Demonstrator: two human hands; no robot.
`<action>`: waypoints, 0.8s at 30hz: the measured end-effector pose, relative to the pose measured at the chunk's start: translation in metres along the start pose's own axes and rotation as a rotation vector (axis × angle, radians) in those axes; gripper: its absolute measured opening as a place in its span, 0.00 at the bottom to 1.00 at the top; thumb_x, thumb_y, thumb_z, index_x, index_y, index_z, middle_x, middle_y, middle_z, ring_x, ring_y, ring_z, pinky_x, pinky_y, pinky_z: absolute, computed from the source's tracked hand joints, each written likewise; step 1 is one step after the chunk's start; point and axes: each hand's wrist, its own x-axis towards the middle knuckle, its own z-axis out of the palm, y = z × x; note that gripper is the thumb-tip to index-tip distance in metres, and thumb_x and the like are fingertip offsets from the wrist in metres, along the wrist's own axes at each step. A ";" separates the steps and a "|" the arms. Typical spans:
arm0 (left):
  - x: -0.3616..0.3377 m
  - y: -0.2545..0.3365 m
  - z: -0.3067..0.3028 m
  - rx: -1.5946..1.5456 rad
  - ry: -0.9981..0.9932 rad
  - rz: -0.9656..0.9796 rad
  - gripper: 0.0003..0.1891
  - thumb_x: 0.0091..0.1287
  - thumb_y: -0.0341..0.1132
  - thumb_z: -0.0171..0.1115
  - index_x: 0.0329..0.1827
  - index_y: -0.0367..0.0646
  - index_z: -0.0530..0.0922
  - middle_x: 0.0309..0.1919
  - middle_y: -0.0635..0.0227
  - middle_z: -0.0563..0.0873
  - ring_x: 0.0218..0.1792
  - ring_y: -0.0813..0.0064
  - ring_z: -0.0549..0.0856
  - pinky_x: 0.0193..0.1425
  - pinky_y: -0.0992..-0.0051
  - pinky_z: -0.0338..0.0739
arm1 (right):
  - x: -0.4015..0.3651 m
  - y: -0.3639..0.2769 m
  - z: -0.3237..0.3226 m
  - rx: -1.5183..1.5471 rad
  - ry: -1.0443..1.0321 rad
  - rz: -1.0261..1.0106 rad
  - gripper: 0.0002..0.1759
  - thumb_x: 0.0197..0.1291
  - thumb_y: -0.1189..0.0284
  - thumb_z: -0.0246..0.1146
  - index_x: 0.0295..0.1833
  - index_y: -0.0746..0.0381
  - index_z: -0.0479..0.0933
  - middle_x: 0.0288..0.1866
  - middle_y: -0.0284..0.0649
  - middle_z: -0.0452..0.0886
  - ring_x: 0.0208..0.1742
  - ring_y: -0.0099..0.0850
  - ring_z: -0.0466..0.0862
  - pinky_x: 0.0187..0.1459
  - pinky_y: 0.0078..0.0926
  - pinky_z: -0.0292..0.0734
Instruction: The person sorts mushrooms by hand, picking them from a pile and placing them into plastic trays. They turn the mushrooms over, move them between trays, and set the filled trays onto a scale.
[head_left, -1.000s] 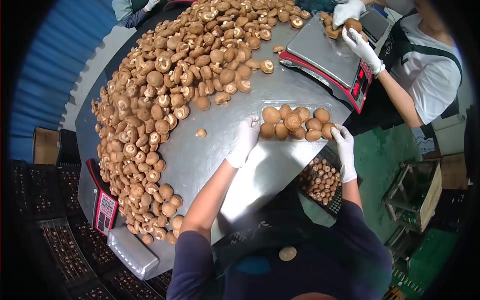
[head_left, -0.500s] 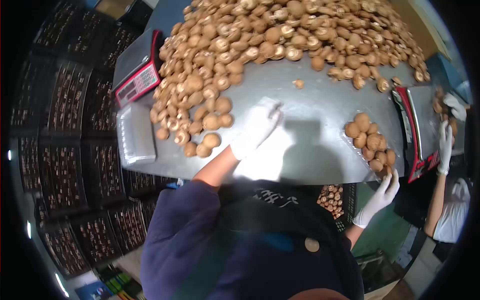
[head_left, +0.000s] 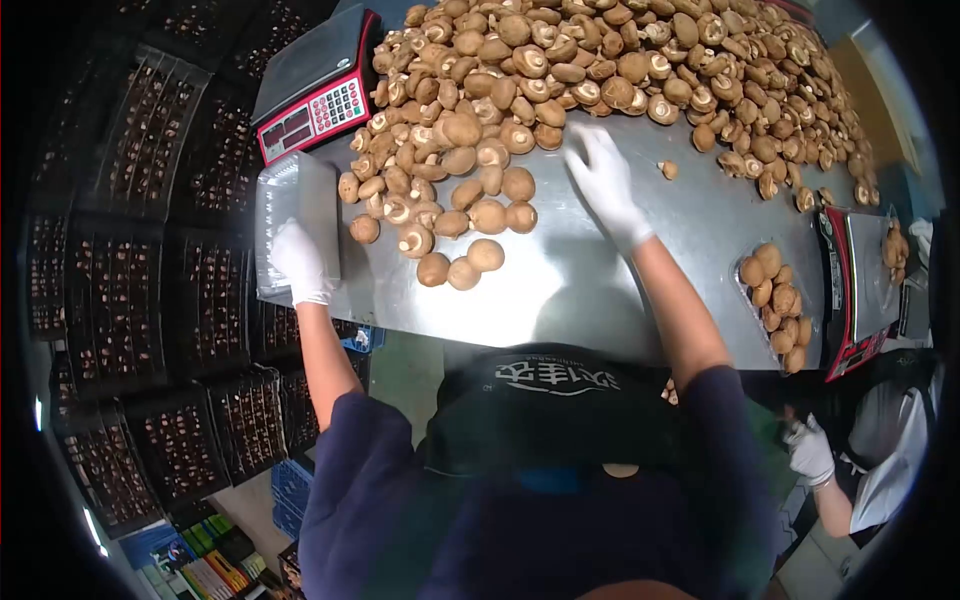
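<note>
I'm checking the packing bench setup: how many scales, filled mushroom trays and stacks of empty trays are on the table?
Scales: 2
Filled tray: 1
Empty-tray stack: 1
Total: 4

Looked like a produce packing room. Held a steel table (head_left: 600,290) heaped with loose brown mushrooms (head_left: 600,70), carried a keypad weighing scale (head_left: 312,95) at one end and a second scale (head_left: 860,290) at the other, kept a filled clear tray (head_left: 775,305) nearby, and stood among stacked black crates (head_left: 120,290).
</note>
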 end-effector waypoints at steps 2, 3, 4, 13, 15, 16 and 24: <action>-0.001 0.014 -0.010 -0.004 -0.006 -0.097 0.05 0.63 0.34 0.60 0.31 0.44 0.82 0.30 0.60 0.87 0.33 0.63 0.89 0.33 0.67 0.83 | 0.032 -0.001 0.028 -0.095 0.010 0.047 0.29 0.59 0.60 0.64 0.62 0.64 0.72 0.57 0.50 0.76 0.59 0.46 0.76 0.59 0.40 0.72; -0.002 0.016 -0.004 -0.051 0.067 -0.097 0.05 0.62 0.31 0.59 0.29 0.42 0.81 0.29 0.58 0.87 0.32 0.60 0.89 0.35 0.64 0.83 | 0.045 -0.006 0.039 -0.111 -0.010 0.168 0.31 0.59 0.58 0.65 0.62 0.65 0.72 0.57 0.51 0.76 0.59 0.47 0.76 0.60 0.40 0.72; -0.002 0.014 -0.002 -0.060 0.068 -0.094 0.05 0.62 0.31 0.59 0.29 0.42 0.81 0.29 0.58 0.87 0.32 0.60 0.89 0.35 0.64 0.83 | 0.055 -0.008 0.047 -0.125 -0.030 0.288 0.32 0.58 0.56 0.66 0.62 0.66 0.73 0.56 0.53 0.75 0.59 0.47 0.77 0.60 0.40 0.72; -0.019 0.017 -0.059 -0.742 0.282 -0.263 0.07 0.63 0.31 0.62 0.38 0.36 0.81 0.34 0.58 0.86 0.36 0.58 0.85 0.43 0.64 0.78 | 0.046 0.041 -0.017 1.486 -0.216 0.644 0.24 0.74 0.57 0.53 0.63 0.64 0.72 0.54 0.44 0.82 0.51 0.41 0.85 0.41 0.28 0.81; -0.049 0.061 -0.126 -0.821 0.455 0.036 0.09 0.62 0.26 0.63 0.45 0.37 0.82 0.39 0.59 0.85 0.41 0.60 0.84 0.45 0.68 0.78 | 0.025 0.039 -0.048 1.564 -0.182 0.668 0.24 0.74 0.57 0.52 0.63 0.64 0.71 0.54 0.45 0.81 0.50 0.42 0.85 0.40 0.28 0.81; -0.071 0.092 -0.150 -1.039 0.328 0.135 0.12 0.59 0.24 0.64 0.47 0.37 0.82 0.41 0.58 0.84 0.43 0.59 0.83 0.47 0.66 0.78 | 0.014 0.040 -0.065 1.609 -0.216 0.624 0.24 0.74 0.57 0.52 0.64 0.65 0.70 0.55 0.46 0.81 0.50 0.43 0.85 0.40 0.29 0.81; -0.201 0.262 -0.127 -1.049 -0.202 1.363 0.08 0.56 0.35 0.63 0.37 0.44 0.80 0.30 0.61 0.81 0.36 0.60 0.83 0.39 0.62 0.78 | -0.085 -0.012 -0.161 0.691 0.154 0.452 0.19 0.70 0.65 0.57 0.57 0.67 0.76 0.49 0.35 0.81 0.47 0.24 0.80 0.45 0.23 0.74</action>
